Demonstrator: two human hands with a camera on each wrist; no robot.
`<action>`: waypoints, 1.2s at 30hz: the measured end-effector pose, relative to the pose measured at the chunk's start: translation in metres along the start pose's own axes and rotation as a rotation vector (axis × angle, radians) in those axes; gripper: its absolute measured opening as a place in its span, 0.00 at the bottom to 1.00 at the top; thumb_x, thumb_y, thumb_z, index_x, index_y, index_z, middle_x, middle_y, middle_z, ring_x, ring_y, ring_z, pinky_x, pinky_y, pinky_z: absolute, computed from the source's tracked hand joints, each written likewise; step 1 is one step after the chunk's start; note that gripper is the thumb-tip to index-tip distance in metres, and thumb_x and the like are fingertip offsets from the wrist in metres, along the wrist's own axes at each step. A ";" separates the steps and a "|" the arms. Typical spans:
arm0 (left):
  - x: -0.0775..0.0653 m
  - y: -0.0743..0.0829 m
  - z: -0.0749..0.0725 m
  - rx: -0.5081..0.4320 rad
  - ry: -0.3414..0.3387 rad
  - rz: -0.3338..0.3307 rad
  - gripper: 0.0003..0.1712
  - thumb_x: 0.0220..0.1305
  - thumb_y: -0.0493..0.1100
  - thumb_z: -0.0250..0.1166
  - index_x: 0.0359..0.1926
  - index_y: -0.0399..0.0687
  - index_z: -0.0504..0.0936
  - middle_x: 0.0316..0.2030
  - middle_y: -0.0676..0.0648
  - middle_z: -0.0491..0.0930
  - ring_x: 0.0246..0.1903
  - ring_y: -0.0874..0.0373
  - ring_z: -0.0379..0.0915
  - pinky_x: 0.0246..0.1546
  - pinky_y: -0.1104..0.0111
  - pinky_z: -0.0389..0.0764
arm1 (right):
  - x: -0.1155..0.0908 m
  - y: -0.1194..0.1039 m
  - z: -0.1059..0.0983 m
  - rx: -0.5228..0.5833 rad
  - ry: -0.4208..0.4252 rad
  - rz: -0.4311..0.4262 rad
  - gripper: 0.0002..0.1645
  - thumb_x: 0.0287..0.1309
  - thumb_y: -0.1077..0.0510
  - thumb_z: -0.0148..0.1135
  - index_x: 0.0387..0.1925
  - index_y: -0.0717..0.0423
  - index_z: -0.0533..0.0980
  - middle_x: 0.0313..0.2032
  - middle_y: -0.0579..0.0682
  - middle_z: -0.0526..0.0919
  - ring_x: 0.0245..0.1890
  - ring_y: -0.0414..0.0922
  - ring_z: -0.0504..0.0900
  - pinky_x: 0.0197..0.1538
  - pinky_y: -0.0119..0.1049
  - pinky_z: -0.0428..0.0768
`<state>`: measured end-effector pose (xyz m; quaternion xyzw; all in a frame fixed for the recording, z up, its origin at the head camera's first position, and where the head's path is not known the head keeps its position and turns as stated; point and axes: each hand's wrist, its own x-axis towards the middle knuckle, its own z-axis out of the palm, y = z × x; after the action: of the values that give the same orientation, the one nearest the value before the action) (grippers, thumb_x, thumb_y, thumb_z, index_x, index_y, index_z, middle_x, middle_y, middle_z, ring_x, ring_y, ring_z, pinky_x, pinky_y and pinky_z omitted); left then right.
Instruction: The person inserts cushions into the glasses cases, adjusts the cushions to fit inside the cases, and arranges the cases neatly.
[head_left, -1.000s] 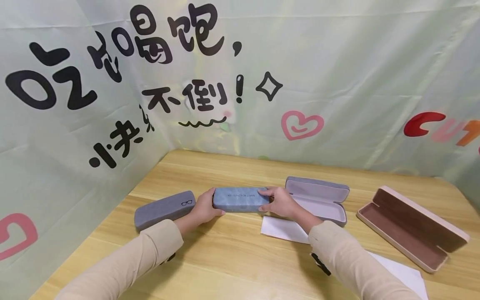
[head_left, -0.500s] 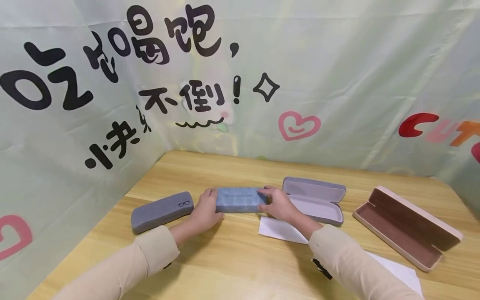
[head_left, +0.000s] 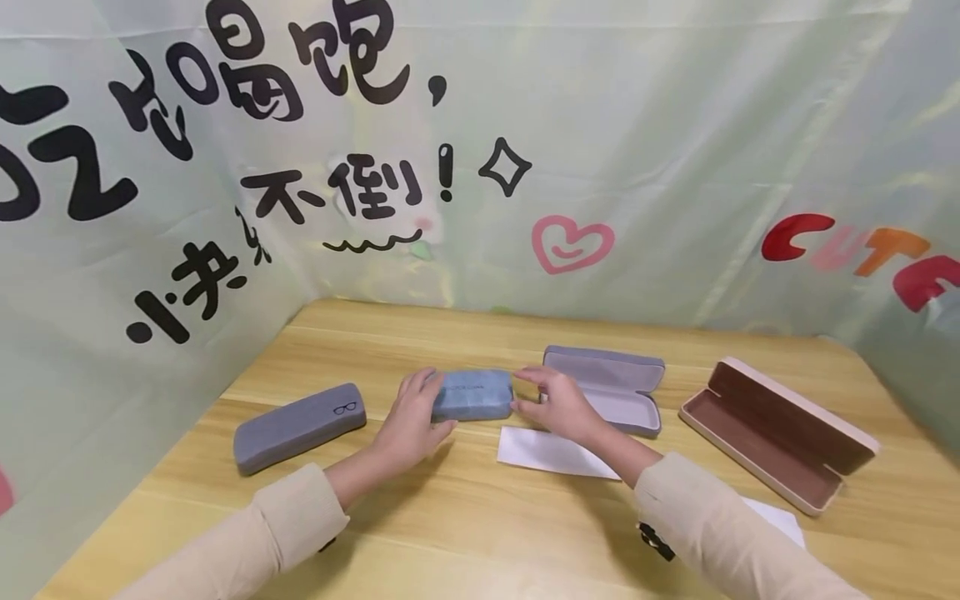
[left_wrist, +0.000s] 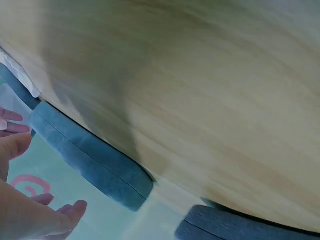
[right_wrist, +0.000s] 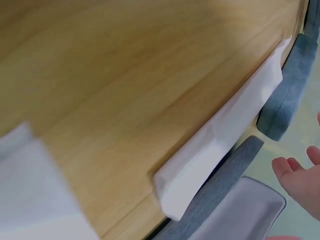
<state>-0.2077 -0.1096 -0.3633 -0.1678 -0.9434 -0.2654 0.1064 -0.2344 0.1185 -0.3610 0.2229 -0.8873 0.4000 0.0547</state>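
Observation:
A closed light blue glasses case (head_left: 476,395) with small lettering on its lid lies on the table between my two hands. My left hand (head_left: 408,417) is at its left end, thumb and fingers spread, and overlaps that end in the head view. The left wrist view shows these fingers apart from the blue case (left_wrist: 92,157). At the other end my right hand (head_left: 566,404) has its thumb and fingers extended beside the edge. A gap separates its fingertips (right_wrist: 282,167) from the case (right_wrist: 289,95) in the right wrist view. Neither hand holds anything.
A closed grey-blue glasses case (head_left: 300,427) with a glasses print lies to the left. Behind my right hand an open grey-purple case (head_left: 622,410) stands. An open pink case (head_left: 757,446) with brown lining is farther right. White folded sheets (head_left: 551,452) lie in front of these.
Both hands have let go of the blue case's ends and drawn slightly away. The head view has turned a little to the right.

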 end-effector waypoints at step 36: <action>-0.006 0.033 0.039 -0.263 -0.115 0.144 0.26 0.53 0.37 0.67 0.54 0.35 0.73 0.52 0.39 0.75 0.52 0.46 0.71 0.53 0.55 0.74 | -0.078 0.030 -0.048 -0.005 0.066 0.099 0.21 0.49 0.66 0.66 0.46 0.72 0.76 0.45 0.66 0.81 0.45 0.58 0.80 0.44 0.41 0.81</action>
<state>-0.1940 -0.0642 -0.3823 -0.2624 -0.8906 -0.3685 0.0478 -0.1823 0.1987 -0.3704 0.1653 -0.8960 0.4070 0.0645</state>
